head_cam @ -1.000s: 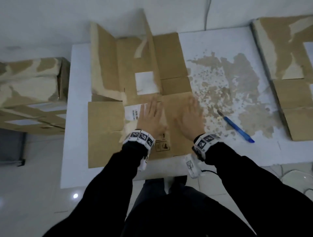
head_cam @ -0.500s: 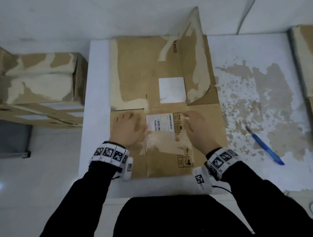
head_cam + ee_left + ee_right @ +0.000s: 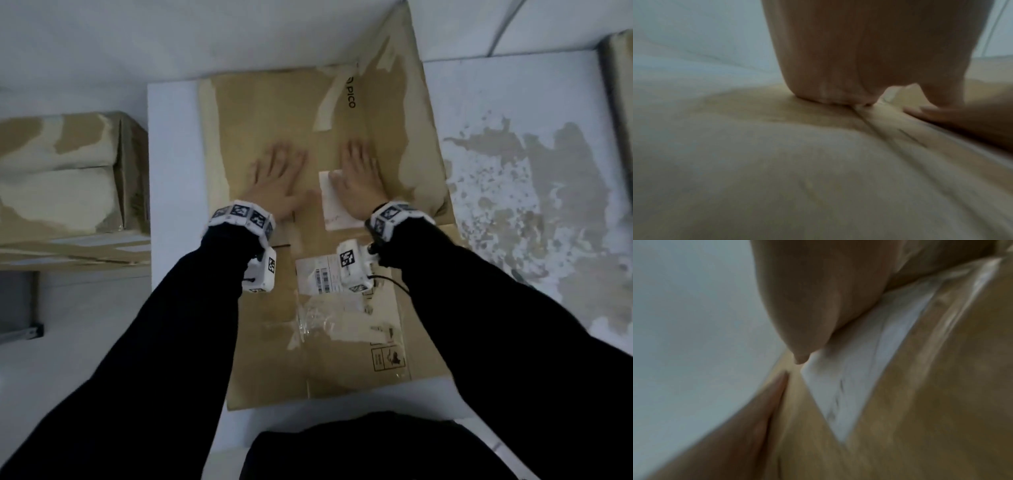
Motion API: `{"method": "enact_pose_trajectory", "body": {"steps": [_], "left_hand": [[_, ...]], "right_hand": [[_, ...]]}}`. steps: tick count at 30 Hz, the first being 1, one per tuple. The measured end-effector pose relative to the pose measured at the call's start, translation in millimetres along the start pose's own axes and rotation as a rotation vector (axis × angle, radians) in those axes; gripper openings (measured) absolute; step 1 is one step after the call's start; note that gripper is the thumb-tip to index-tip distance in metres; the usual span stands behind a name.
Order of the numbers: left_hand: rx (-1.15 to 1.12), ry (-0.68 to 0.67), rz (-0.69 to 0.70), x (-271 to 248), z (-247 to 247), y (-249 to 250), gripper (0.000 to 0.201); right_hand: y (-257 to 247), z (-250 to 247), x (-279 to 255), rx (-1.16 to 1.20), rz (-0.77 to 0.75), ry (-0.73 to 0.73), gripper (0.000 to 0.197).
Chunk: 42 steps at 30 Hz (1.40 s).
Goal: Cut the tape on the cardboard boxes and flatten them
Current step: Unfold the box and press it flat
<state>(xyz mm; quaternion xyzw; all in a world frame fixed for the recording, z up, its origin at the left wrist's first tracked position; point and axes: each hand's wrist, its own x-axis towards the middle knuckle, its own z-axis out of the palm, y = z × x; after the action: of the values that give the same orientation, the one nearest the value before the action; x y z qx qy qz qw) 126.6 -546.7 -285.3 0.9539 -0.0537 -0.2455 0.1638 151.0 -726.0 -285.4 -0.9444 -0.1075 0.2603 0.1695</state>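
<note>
A brown cardboard box (image 3: pixel 267 113) with torn tape and white labels lies flat on the white table (image 3: pixel 171 164), reaching from the far edge to the near edge. My left hand (image 3: pixel 277 178) presses palm down on its far half, fingers straight and spread. My right hand (image 3: pixel 359 174) presses flat beside it, partly over a white square label (image 3: pixel 334 212). The left wrist view shows my left hand (image 3: pixel 869 56) lying on the cardboard (image 3: pixel 777 178). The right wrist view shows my right hand (image 3: pixel 818 296) on the white label (image 3: pixel 849 378). A shipping label (image 3: pixel 315 279) sits nearer to me.
A stack of flattened cardboard boxes (image 3: pixel 61 185) lies lower down to the left of the table. On the right the table top (image 3: pixel 548 205) is scuffed brown. Another piece of cardboard (image 3: pixel 616 85) shows at the far right edge.
The upright flaps have been folded down, so the box now lies flat. Both hands moved from its near half to its far half and spread out flat. The blue pen has left the view.
</note>
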Motion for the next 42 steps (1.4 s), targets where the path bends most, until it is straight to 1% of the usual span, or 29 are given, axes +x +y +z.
{"method": "enact_pose_trajectory", "body": {"steps": [1,3,5,7,8,10,11,13,14,16,17,18,19,21,22,23,26,28,29,31,32,34,36,38,39,41,42], "left_hand": [[-0.035,0.019,-0.033,-2.0,-0.9,-7.2,0.082],[-0.068,0.060,-0.099,-6.8,-0.6,-23.4,0.088],[-0.072,0.070,-0.137,-14.0,-1.9,-30.6,0.094],[-0.080,0.082,-0.201,-23.0,-1.3,-29.7,0.095],[-0.100,0.089,-0.254,-29.0,-0.7,-27.9,0.096],[-0.167,0.116,-0.412,-47.4,6.4,-27.9,0.097],[-0.208,0.153,-0.517,-60.2,11.2,-27.6,0.097],[-0.276,0.294,-0.745,-88.6,23.0,-21.6,0.095],[-0.318,0.372,-0.833,-101.2,29.3,-14.1,0.090],[-0.439,0.453,-0.938,-119.2,41.2,2.2,0.081],[-0.494,0.489,-0.974,-122.7,46.1,5.3,0.078],[-0.554,0.532,-0.993,-124.4,48.2,5.5,0.075],[-0.615,0.564,-0.977,-125.8,47.9,3.4,0.072],[-0.675,0.556,-0.878,-126.5,45.4,-0.3,0.061],[-0.671,0.561,-0.832,-128.0,43.6,-1.1,0.055],[-0.662,0.595,-0.791,-129.5,42.0,0.5,0.049],[-0.642,0.732,-0.675,-132.3,35.3,17.8,0.039],[-0.645,0.782,-0.607,-132.5,28.0,39.6,0.036],[-0.658,0.790,-0.567,-132.2,22.8,54.7,0.033],[-0.726,0.800,-0.460,-129.2,12.9,95.6,0.026],[-0.774,0.797,-0.399,-125.9,9.1,120.7,0.023],[-0.861,0.754,-0.304,-112.8,6.4,176.2,0.023],[-0.902,0.706,-0.233,-92.3,11.5,235.8,0.025],[-0.953,0.677,-0.184,-66.5,24.2,297.5,0.018],[-0.963,0.684,-0.163,-53.1,32.0,329.1,0.016],[-0.936,0.711,-0.162,-31.8,49.6,389.5,0.014],[-0.932,0.698,-0.163,-20.1,57.0,419.0,0.014]], "right_hand": [[6.8,-5.0,-1.8,0.014,0.030,0.008,0.063],[27.7,-14.5,-8.9,0.010,0.100,0.041,0.061],[59.4,-20.7,-25.1,-0.020,0.222,0.106,0.060],[93.2,-26.2,-47.5,-0.025,0.346,0.123,0.065],[106.6,-28.1,-57.0,0.000,0.379,0.113,0.068],[119.0,-32.0,-73.6,0.037,0.391,0.126,0.070],[120.0,-31.2,-80.3,0.029,0.405,0.181,0.070],[115.7,-22.4,-93.0,0.044,0.492,0.321,0.066],[111.4,-14.7,-99.4,0.087,0.548,0.366,0.066],[108.9,-0.4,-109.3,0.214,0.636,0.409,0.065],[108.9,2.1,-113.4,0.266,0.642,0.414,0.062],[110.0,1.1,-116.7,0.313,0.614,0.401,0.059],[111.4,-1.5,-120.3,0.363,0.571,0.377,0.054],[112.8,-8.6,-129.9,0.431,0.509,0.350,0.045],[112.1,-11.8,-135.5,0.440,0.478,0.364,0.041],[111.5,-14.5,-141.1,0.445,0.447,0.385,0.038],[114.5,-27.2,-163.1,0.489,0.375,0.454,0.027],[132.7,-42.8,-182.7,0.545,0.347,0.498,0.016],[145.9,-53.0,-193.6,0.559,0.338,0.532,0.018],[178.0,-77.9,-218.2,0.566,0.325,0.598,0.025],[196.6,-91.8,-231.1,0.561,0.328,0.620,0.024],[246.0,-120.1,-253.6,0.541,0.346,0.668,0.021],[306.0,-147.9,-275.4,0.511,0.375,0.700,0.024],[366.9,-174.8,-296.0,0.476,0.408,0.721,0.031],[395.6,-187.9,-304.2,0.480,0.418,0.725,0.032],[449.4,-209.9,-321.4,0.428,0.447,0.707,0.027],[475.3,-221.7,-327.8,0.392,0.465,0.695,0.027]]}}
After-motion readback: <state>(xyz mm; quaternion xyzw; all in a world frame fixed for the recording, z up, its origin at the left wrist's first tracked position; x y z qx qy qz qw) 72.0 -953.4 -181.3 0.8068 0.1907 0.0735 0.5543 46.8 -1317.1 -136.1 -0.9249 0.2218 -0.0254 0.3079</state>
